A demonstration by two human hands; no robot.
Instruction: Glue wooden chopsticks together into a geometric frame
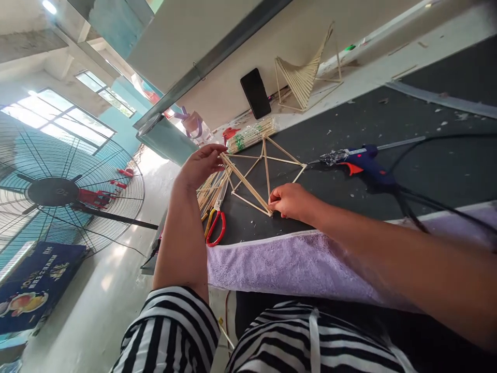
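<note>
1. An angular wooden-stick frame (246,184) is set on the black work surface (442,171), between the two hands.
2. The frame's upper left corner is pinched between the thumb and fingers of the left hand (202,165).
3. The frame is gripped near its closest corner by the fingertips of the right hand (292,201), with the other fingers curled in.
4. To the right of the frame, a blue hot-glue gun (373,168) with an orange trigger is laid, its nozzle pointed at the frame's right corner and just beside it.
5. To the left of the frame, red-handled scissors (218,204) are placed next to loose wooden sticks (212,187).
6. Just beyond the frame, a packaged bundle of sticks (252,135) is seen; farther back, a black smartphone (255,93) is propped beside a saddle-shaped stick model (305,77).
7. Nearer than the frame, a purple towel (279,264) is spread along the edge.
</note>
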